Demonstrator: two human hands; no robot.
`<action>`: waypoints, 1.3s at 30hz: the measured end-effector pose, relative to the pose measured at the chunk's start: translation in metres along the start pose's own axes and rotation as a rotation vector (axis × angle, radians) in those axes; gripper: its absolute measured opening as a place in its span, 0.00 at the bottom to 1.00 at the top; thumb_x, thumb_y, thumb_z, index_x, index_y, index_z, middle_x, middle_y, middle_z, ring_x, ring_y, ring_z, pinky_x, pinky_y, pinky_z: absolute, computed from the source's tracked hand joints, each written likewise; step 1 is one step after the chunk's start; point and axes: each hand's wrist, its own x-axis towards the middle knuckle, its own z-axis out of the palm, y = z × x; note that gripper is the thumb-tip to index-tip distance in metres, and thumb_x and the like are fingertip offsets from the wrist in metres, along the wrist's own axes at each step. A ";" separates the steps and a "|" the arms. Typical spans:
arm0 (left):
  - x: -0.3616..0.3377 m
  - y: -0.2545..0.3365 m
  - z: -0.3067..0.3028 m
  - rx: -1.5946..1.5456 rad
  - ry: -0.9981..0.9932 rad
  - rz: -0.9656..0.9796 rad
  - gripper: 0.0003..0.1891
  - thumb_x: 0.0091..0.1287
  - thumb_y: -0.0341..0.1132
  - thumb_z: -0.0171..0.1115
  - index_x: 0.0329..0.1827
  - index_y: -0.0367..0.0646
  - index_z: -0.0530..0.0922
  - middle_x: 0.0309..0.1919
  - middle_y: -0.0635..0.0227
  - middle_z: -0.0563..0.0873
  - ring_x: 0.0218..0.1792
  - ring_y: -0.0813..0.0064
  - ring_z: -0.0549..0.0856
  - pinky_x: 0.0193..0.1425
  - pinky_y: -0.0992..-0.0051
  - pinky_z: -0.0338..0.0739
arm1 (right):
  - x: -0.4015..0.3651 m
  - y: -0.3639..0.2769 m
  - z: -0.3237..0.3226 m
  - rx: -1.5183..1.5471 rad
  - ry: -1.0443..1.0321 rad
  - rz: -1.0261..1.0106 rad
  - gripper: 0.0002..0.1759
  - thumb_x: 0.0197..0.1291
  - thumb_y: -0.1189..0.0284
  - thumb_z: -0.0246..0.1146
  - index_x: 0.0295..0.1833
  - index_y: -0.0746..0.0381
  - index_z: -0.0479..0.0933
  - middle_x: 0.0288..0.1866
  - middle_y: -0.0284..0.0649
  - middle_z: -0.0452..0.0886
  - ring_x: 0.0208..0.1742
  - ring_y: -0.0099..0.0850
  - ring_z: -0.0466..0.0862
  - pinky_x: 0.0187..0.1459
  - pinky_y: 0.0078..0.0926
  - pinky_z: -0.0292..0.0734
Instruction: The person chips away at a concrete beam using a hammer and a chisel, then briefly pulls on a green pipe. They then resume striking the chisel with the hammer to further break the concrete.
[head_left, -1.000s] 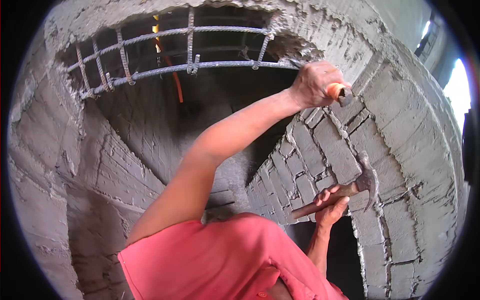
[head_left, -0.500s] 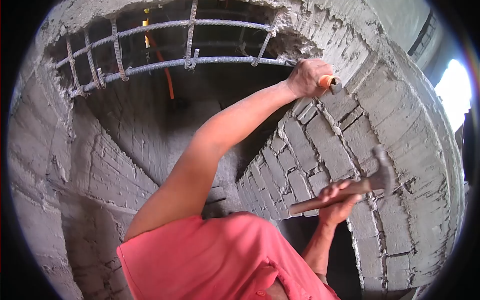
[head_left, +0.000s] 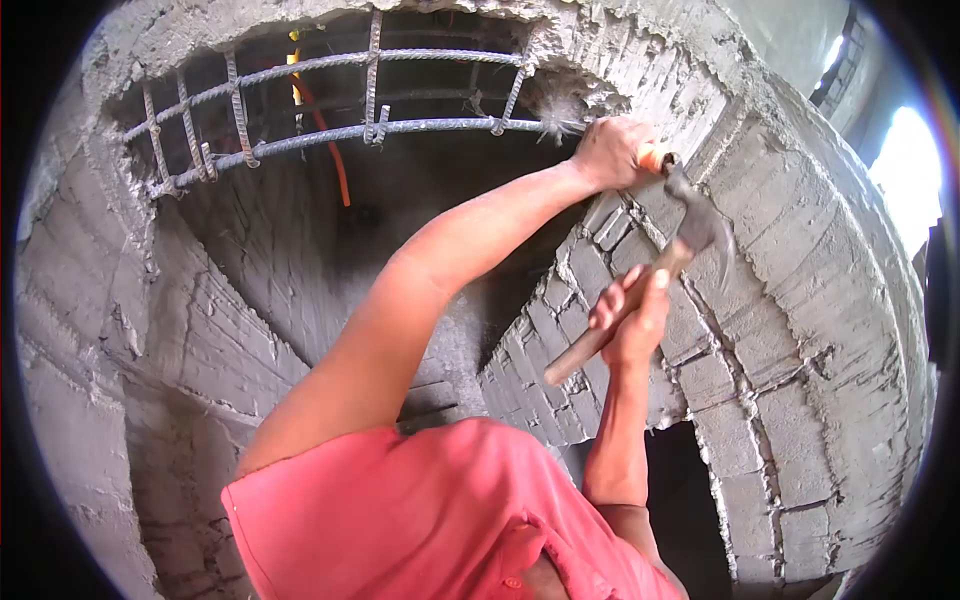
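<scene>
Your right hand (head_left: 632,315) is wrapped round a claw hammer (head_left: 690,243), thumb lying along the handle. Hammer: worn brown wooden handle, scuffed grey-brown metal head, curved claw pointing down, a bit blurred. It slants up to the right in front of the block wall (head_left: 800,430). Its striking end sits at the butt of the chisel (head_left: 655,157), apparently touching.

Your left hand (head_left: 612,152) is clenched round that chisel, near the lower right corner of the gap (head_left: 580,92) in the wall. Chisel: orange grip poking out of your fist, dark metal butt; the shaft is hidden by your fingers, tip can't be made out. Just left of your fist, at the gap's broken right edge, a pale spiky blur (head_left: 555,124), can't tell what.

Grey ribbed steel bars (head_left: 440,126) cross the gap from left edge to right edge; the lowest reaches close to your left hand. An orange cord (head_left: 337,165) hangs behind them. Wall blocks: grey, rough, mortar-smeared, dark cracks between.
</scene>
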 end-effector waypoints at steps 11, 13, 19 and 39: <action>-0.002 -0.015 -0.002 -0.030 0.107 0.006 0.10 0.51 0.35 0.69 0.28 0.45 0.75 0.23 0.58 0.81 0.28 0.52 0.84 0.31 0.56 0.77 | -0.055 -0.210 -0.067 0.234 -0.096 -1.488 0.34 0.57 0.28 0.58 0.31 0.50 0.74 0.25 0.28 0.65 0.26 0.25 0.69 0.35 0.31 0.71; -0.002 -0.015 -0.004 -0.047 0.104 -0.013 0.09 0.51 0.32 0.68 0.28 0.45 0.74 0.23 0.58 0.81 0.27 0.52 0.84 0.31 0.56 0.77 | -0.047 -0.201 -0.079 0.043 0.089 -1.790 0.30 0.54 0.30 0.62 0.32 0.47 0.75 0.27 0.26 0.67 0.29 0.25 0.69 0.37 0.30 0.70; 0.005 -0.013 -0.008 -0.011 0.174 -0.065 0.12 0.65 0.38 0.62 0.26 0.43 0.73 0.22 0.55 0.81 0.26 0.49 0.84 0.30 0.56 0.77 | -0.016 0.018 0.002 -0.144 -0.004 0.097 0.30 0.74 0.37 0.49 0.41 0.56 0.68 0.20 0.30 0.68 0.17 0.23 0.71 0.21 0.24 0.73; -0.019 -0.010 -0.040 -0.107 0.093 -0.090 0.08 0.53 0.32 0.68 0.30 0.45 0.75 0.27 0.59 0.82 0.33 0.51 0.84 0.39 0.56 0.77 | -0.048 0.033 0.043 -0.078 0.046 0.064 0.27 0.74 0.45 0.55 0.34 0.58 0.67 0.20 0.31 0.66 0.15 0.24 0.69 0.19 0.28 0.71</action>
